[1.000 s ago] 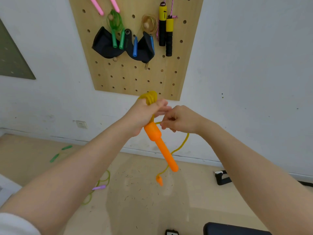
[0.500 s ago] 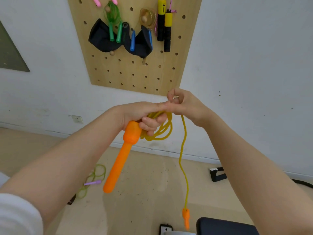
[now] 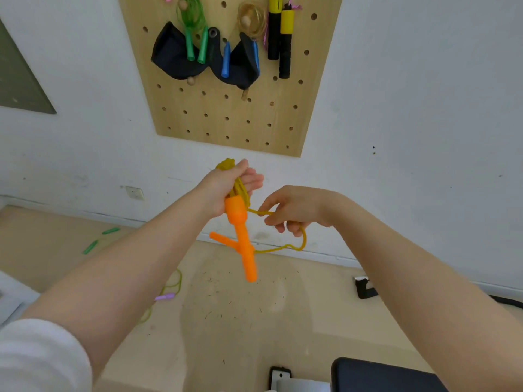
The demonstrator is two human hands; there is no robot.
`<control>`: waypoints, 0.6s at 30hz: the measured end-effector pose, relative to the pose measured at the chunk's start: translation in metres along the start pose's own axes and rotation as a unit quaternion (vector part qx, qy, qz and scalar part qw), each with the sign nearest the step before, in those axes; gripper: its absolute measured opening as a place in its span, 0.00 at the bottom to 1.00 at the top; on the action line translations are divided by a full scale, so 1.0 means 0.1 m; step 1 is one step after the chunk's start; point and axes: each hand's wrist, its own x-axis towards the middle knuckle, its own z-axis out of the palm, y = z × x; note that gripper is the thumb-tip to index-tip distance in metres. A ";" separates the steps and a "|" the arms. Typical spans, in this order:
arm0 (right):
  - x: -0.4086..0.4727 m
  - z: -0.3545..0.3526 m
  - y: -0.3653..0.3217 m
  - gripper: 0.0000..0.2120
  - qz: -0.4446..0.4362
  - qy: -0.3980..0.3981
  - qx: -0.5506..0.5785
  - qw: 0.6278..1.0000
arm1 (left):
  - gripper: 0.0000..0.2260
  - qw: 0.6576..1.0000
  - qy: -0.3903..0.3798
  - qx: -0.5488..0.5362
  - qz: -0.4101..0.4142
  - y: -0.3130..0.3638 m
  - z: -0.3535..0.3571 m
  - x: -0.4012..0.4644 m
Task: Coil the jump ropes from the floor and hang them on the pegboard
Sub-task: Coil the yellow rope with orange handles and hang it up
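Note:
My left hand (image 3: 226, 188) grips a coil of yellow rope (image 3: 226, 165) together with the top of an orange handle (image 3: 243, 236) that hangs downward. Just right of it, my right hand (image 3: 294, 210) pinches the loose yellow strand (image 3: 304, 239), which loops down toward the second orange handle (image 3: 220, 239) behind the first. The wooden pegboard (image 3: 226, 117) is on the wall above, with green-handled (image 3: 195, 43), blue-handled (image 3: 226, 60) and yellow-and-black (image 3: 280, 38) ropes hanging on pegs.
A yellow-green rope with a purple handle (image 3: 165, 297) lies on the floor at lower left, and green handles (image 3: 99, 239) lie farther left by the wall. A dark pouch (image 3: 175, 60) hangs on the board. A black item (image 3: 365, 287) sits at right; a dark seat edge (image 3: 382, 374) is at the bottom.
My left hand rose, turning the orange handle to hang down-right. My right hand dropped lower and right with the strand. The far handle came up off the floor area to beside the first.

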 end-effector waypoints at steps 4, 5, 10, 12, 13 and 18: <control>-0.02 -0.08 -0.07 0.05 -0.047 0.032 -0.104 0.993 | 0.08 0.976 -0.021 0.202 0.076 -0.03 0.09 -0.14; -0.03 -0.10 -0.09 0.05 -0.056 0.029 -0.096 0.993 | 0.09 0.959 -0.020 0.262 0.105 -0.04 0.15 -0.19; -0.07 -0.24 -0.11 0.13 -0.126 0.158 -0.110 0.973 | 0.29 0.927 -0.061 0.360 0.081 0.05 0.32 -0.34; -0.06 -0.26 -0.06 0.17 -0.148 0.236 -0.109 0.954 | 0.33 0.927 -0.110 0.354 0.055 0.09 0.32 -0.34; -0.06 -0.26 -0.04 0.18 -0.157 0.255 -0.074 0.951 | 0.32 0.935 -0.137 0.327 0.029 0.13 0.31 -0.34; -0.03 -0.29 0.10 0.11 -0.223 0.214 0.191 0.932 | 0.21 0.889 -0.447 0.030 -0.093 0.21 0.06 -0.26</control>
